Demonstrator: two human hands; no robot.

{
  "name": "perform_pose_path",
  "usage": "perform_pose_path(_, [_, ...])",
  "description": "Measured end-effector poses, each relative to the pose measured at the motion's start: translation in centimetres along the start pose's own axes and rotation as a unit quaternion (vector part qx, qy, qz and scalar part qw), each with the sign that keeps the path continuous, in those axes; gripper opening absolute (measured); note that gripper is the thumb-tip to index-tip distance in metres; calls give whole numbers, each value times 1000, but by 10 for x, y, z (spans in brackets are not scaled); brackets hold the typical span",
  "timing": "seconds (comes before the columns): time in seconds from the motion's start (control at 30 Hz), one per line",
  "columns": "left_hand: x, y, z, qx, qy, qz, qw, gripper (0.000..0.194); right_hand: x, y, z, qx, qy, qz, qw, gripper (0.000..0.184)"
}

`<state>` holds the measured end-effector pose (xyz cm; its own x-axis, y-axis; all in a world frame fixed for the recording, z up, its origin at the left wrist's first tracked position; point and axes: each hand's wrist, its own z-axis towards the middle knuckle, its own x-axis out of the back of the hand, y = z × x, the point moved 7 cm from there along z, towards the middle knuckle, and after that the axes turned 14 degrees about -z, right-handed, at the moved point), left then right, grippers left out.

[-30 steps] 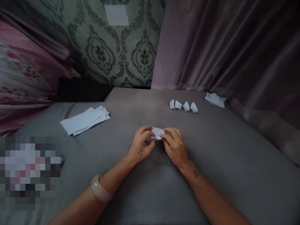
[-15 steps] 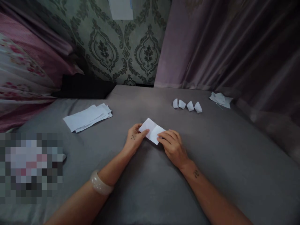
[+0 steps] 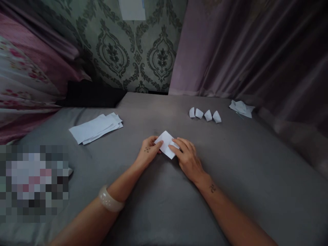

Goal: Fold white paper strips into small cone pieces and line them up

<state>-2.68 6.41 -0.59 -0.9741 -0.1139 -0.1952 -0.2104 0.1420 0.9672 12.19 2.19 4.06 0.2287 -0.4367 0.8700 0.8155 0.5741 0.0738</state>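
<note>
A small folded sheet of white paper (image 3: pixel 166 139) is held between my two hands, just above the grey cloth surface, with one corner pointing away from me. My left hand (image 3: pixel 149 149) pinches its left corner, thumb on top and fingers underneath. At the right edge my right hand (image 3: pixel 188 155) grips the paper, its thumb and fingers lying over the top face. The undersides of the fingers are hidden. Beyond my right hand, several small folded white paper pieces (image 3: pixel 208 115) stand in a row.
A stack of white paper strips (image 3: pixel 96 129) lies to the left, and crumpled white paper (image 3: pixel 241 108) at the far right. A folded black cloth (image 3: pixel 89 95) rests at the back left. Curtains (image 3: pixel 220 48) hang along the right side. A blurred patch (image 3: pixel 33 182) covers the lower left.
The paper was a small, compact shape, then opened into a wider sheet with a middle crease, and is now folded over to a smaller square. My left hand shifted slightly left, then back.
</note>
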Motion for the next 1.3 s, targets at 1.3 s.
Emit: perform_pose_path(1.3, [-7,7,-44,-246,-24,367,897,13,-26,8,5,-155,-112,138,972,23])
